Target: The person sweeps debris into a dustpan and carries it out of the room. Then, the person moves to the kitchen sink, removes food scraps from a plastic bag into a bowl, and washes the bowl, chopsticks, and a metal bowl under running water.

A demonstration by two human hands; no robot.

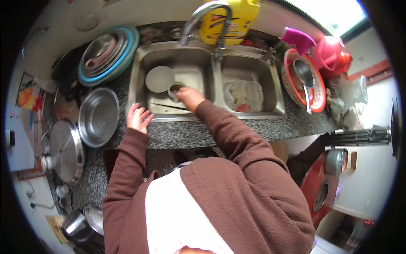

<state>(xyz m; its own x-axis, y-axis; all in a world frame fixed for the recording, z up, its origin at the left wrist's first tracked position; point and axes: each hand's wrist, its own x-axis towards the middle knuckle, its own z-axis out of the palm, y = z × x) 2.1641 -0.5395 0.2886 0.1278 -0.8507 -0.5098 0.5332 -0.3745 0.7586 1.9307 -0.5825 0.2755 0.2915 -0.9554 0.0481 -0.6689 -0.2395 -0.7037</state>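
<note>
My right hand (pixel 190 97) reaches into the left basin of a stainless steel double sink (pixel 193 74). Its fingers close on the rim of a small metal cup (pixel 171 92), tilted so that its mouth partly shows. Behind the cup lies a round white dish (pixel 158 77). A pair of dark chopsticks (pixel 171 107), or similar thin sticks, rests on the basin floor in front. My left hand (pixel 138 118) is over the sink's front left corner, palm partly turned up, fingers spread and holding nothing.
A curved chrome faucet (pixel 219 35) rises behind the divider, before a yellow jug (pixel 239 22). The right basin holds a whitish plastic bag (pixel 244 93) with scraps. Left are stacked basins (pixel 130 54), a metal bowl (pixel 99 117) and a perforated steamer tray (pixel 67 152). A red-rimmed basin (pixel 320 95) leans right.
</note>
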